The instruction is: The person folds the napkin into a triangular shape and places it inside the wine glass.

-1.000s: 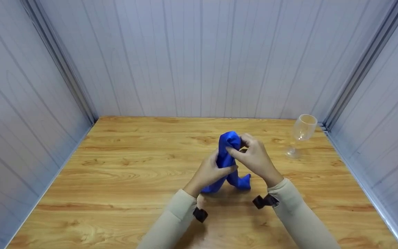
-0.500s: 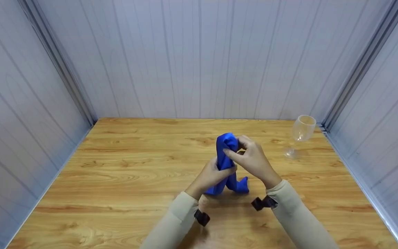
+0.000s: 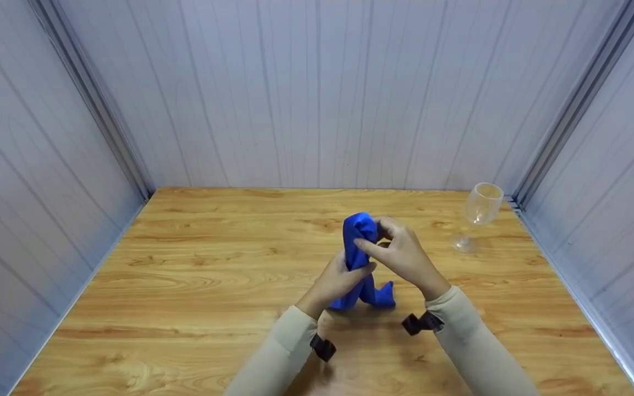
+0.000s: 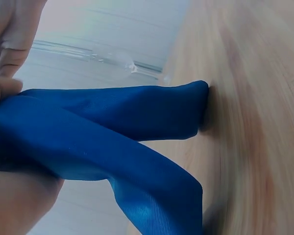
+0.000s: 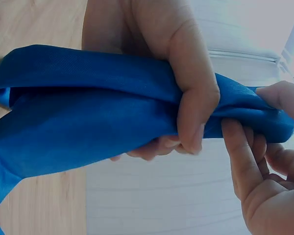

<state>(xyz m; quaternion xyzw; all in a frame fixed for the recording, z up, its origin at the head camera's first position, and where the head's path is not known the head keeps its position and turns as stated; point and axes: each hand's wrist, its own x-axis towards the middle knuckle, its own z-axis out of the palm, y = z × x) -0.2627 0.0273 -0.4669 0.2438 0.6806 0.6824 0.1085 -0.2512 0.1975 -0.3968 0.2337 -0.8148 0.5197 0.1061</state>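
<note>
In the head view a long strip of smooth blue cloth [image 3: 351, 245] stands upright, folded over at its top, with two tails hanging to the wooden tabletop. My left hand [image 3: 334, 281] grips it around the middle, its thumb across the front, as the right wrist view shows on the cloth [image 5: 103, 105]. Higher up, my right hand [image 3: 406, 254] pinches the folded top between thumb and fingers. In the left wrist view the tails of the cloth [image 4: 152, 161] spread apart and reach down by the wood. Some fingers behind the cloth are hidden.
A clear stemmed glass [image 3: 484, 204] stands upright at the back right of the wooden table [image 3: 212, 275]. Pale panelled walls [image 3: 317, 93] close in the back and both sides. Small black devices [image 3: 323, 348] are strapped at both wrists.
Both hands and the cloth have shifted only slightly, a little left and down in the head view. Both hands keep the same hold on the cloth.
</note>
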